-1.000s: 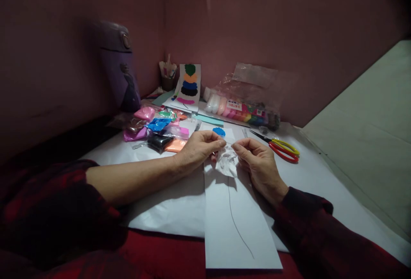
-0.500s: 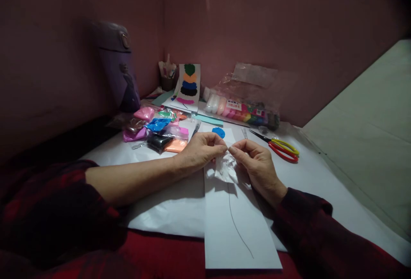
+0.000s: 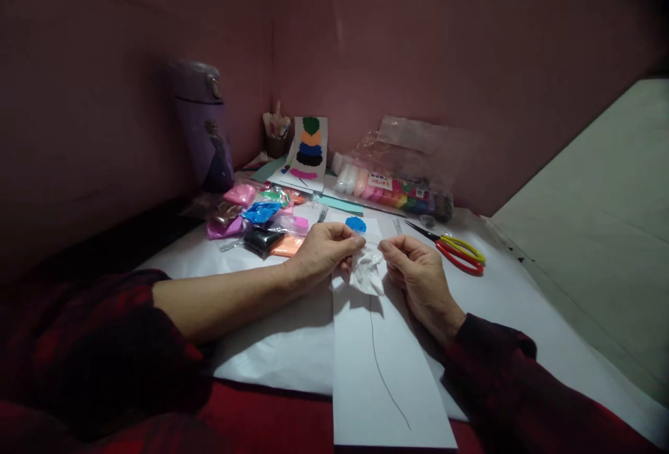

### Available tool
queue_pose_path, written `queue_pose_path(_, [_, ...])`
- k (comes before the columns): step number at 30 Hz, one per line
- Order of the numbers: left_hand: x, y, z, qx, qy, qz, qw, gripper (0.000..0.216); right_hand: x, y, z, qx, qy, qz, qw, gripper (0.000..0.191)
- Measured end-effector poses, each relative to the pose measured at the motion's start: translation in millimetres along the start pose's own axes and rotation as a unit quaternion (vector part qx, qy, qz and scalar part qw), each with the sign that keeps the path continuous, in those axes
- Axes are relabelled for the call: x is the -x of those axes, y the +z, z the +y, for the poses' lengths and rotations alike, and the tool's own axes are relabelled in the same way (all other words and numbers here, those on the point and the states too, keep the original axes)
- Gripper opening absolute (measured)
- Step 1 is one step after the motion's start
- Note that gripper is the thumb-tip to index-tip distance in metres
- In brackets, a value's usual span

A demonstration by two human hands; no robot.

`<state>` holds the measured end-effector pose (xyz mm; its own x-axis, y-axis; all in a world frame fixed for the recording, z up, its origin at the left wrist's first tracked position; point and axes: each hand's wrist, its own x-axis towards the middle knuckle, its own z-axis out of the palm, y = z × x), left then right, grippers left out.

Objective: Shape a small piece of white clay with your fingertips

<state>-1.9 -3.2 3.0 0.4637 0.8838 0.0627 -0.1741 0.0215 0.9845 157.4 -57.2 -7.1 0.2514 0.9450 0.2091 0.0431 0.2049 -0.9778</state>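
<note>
Pinching a crumpled clear wrapper [image 3: 366,269] between them, the left hand [image 3: 323,253] and right hand [image 3: 418,275] meet above the upper end of a long white paper strip [image 3: 384,363] on the desk [image 3: 272,342]. Both forearms lie low on the white sheet, the left reaching in from 9 o'clock with its sleeve pushed back, the right from 4 o'clock; thumb and forefinger of each hand are closed on the wrapper's top edge, the remaining fingers curled. A blue clay dab [image 3: 356,224] sits on the strip at 12 o'clock from the wrapper. Clay packets [image 3: 261,220] lie at 10 o'clock, and red-and-yellow scissors [image 3: 456,250] at 3 o'clock of the right hand, apart from it. Compared with half a second earlier, the fingertips stand slightly farther apart and the wrapper hangs a little lower between them; the grips are unchanged.
</note>
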Motion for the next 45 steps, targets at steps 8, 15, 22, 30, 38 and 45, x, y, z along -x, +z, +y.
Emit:
queue_pose_path(8, [-3,1,-2,0.017,-0.002,0.018,1.0,0.022,1,7,-6,-0.09,0.071,-0.006,0.993,0.038])
queue_pose_path(15, [-18,-12,22,-0.006,0.132,0.175,0.976,0.008,-4,6,-1,-0.117,0.087,0.031,0.989,0.023])
queue_pose_path(22, [-43,-52,45,-0.175,0.253,0.265,0.914,0.01,-3,10,-1,-0.058,0.049,0.004,0.997,0.026])
queue_pose_path(30, [-43,-51,25,-0.538,0.273,0.252,0.757,0.048,-2,8,-5,-0.068,0.042,-0.011,0.997,0.036])
queue_pose_path(38, [-1,16,13,-0.333,0.086,0.003,0.939,0.026,2,8,5,-0.011,-0.043,-0.005,0.999,0.042])
queue_pose_path(45, [-6,21,7,-0.091,0.05,0.039,0.994,0.022,1,6,0,-0.041,-0.032,0.006,0.999,0.031])
